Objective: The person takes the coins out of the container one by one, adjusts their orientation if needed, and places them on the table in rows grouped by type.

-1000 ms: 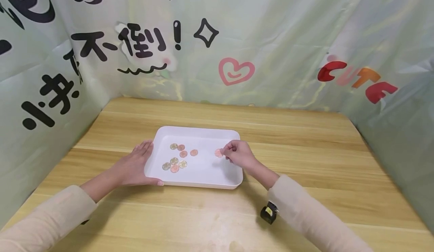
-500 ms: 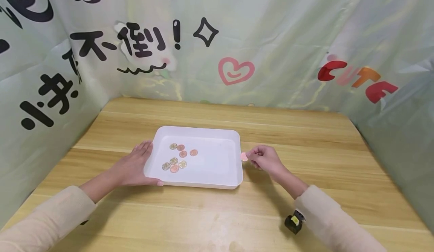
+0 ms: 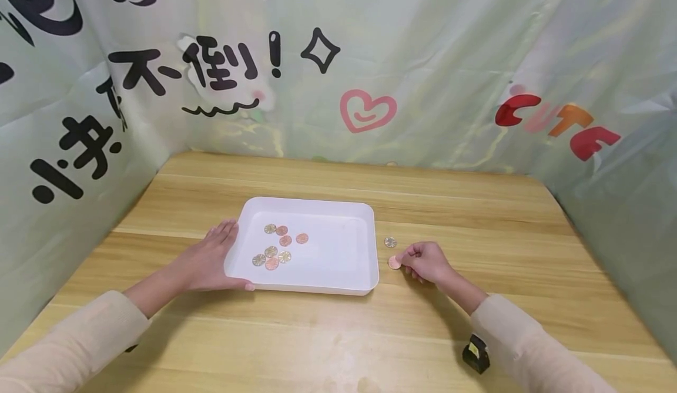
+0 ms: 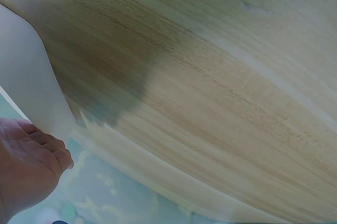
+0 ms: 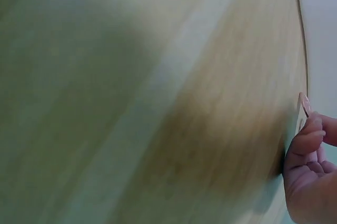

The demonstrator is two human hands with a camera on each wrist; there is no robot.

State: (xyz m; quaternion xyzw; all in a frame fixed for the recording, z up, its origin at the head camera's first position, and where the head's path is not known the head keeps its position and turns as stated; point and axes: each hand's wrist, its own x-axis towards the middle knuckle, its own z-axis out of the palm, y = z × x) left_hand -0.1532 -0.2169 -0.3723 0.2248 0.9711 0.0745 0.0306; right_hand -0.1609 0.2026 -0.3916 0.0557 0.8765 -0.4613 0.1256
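Note:
A white tray (image 3: pixel 338 275) sits mid-table, with several copper-coloured and brassy coins in its left half, among them a copper coin (image 3: pixel 302 238). My left hand (image 3: pixel 208 259) rests against the tray's left side, fingers along the wall and thumb at the front edge; the left wrist view shows this hand (image 4: pixel 34 163) touching the tray's outer wall (image 4: pixel 31 71). Right of the tray, my right hand (image 3: pixel 427 262) pinches a pinkish copper coin (image 3: pixel 394 262) between thumb and forefinger, low over the table. Just behind it lies a silvery coin (image 3: pixel 390 242).
The wooden table (image 3: pixel 465 222) extends around the tray on every side. A printed cloth (image 3: pixel 433 58) with black characters and a pink heart hangs at the back and both sides. A small black device (image 3: pixel 476 353) is at the right sleeve (image 3: pixel 520 331).
My right hand has carried the copper coin from the tray's right part over the rim to the table on the right. The silvery coin there now shows. My left hand stays put.

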